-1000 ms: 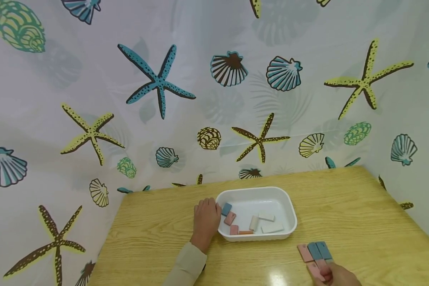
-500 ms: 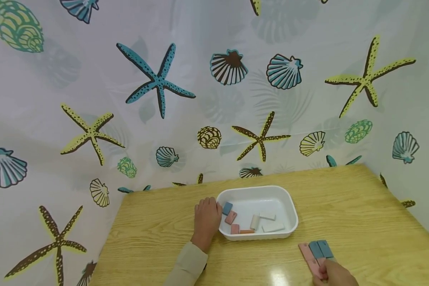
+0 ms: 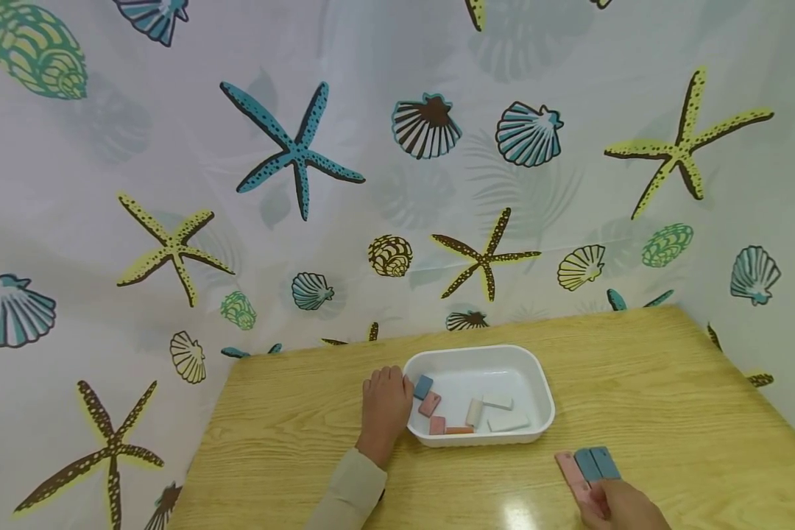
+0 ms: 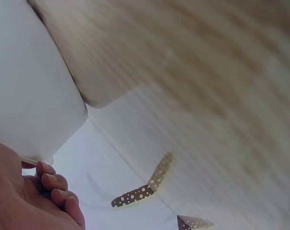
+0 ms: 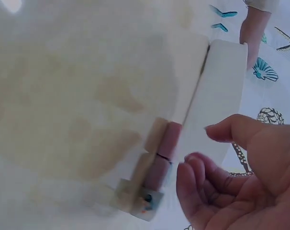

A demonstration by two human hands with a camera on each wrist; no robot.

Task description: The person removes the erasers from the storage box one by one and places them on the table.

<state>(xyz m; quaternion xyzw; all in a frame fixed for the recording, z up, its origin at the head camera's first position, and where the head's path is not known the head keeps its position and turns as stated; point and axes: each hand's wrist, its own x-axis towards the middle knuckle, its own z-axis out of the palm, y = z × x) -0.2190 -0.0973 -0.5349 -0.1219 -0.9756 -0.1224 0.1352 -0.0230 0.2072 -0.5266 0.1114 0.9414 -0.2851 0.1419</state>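
Note:
My left hand (image 3: 386, 408) grips the left rim of a white plastic tub (image 3: 480, 441). In the left wrist view, curled fingers (image 4: 54, 184) hook round the rim. My right hand (image 3: 626, 506) is over small flat blocks laid edge to edge at the right front. A pink block (image 3: 567, 465) and two blue blocks (image 3: 596, 464) show beyond it; the hand hides the nearer ones. In the right wrist view, thumb and fingers stand apart with nothing seen between them. Beside the fingertips are pink blocks (image 5: 170, 140) and a pale block (image 5: 150, 203) with a small coloured print.
Inside the tub lie a blue block (image 3: 422, 387), pink blocks (image 3: 429, 403), an orange-edged block (image 3: 459, 430) and several white blocks (image 3: 509, 422). The wood-grain table (image 3: 291, 412) meets a shell-and-starfish patterned curtain (image 3: 358, 309) at the back and sides.
My right hand has shifted slightly over the blocks; the small pink block and pale edge seen by its fingertips earlier are now covered. The left hand keeps its hold on the tub.

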